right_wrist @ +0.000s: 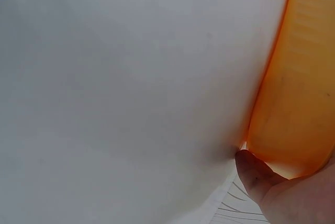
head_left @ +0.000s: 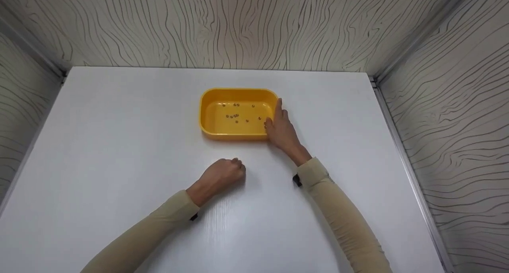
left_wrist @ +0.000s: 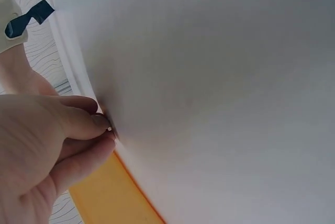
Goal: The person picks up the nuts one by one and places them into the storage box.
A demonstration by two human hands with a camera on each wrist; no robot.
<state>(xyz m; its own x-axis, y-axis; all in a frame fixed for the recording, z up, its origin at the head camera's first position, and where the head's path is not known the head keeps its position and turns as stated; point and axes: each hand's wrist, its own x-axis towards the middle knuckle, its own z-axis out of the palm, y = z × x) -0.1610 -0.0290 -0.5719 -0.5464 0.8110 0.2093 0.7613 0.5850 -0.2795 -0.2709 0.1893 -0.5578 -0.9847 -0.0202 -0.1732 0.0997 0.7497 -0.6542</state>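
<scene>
A yellow plastic tub (head_left: 234,137) stands on the white table, with several small, dark, bead-like pieces (head_left: 236,115) scattered over its floor. My right hand (head_left: 283,131) holds the tub at its near right corner, the thumb over the rim and the fingers along the outer wall. In the right wrist view a fingertip (right_wrist: 246,158) shows low against the tub's side. My left hand (head_left: 222,175) is close over the table in front of the tub. Its thumb and fingers pinch a tiny shiny piece (left_wrist: 109,129), mostly hidden between the fingertips.
White table surface (head_left: 119,145) surrounds the tub and both arms. Wood-grain patterned panels (head_left: 238,26) rise behind the table and along both sides. A metal rail (head_left: 409,157) follows the right edge.
</scene>
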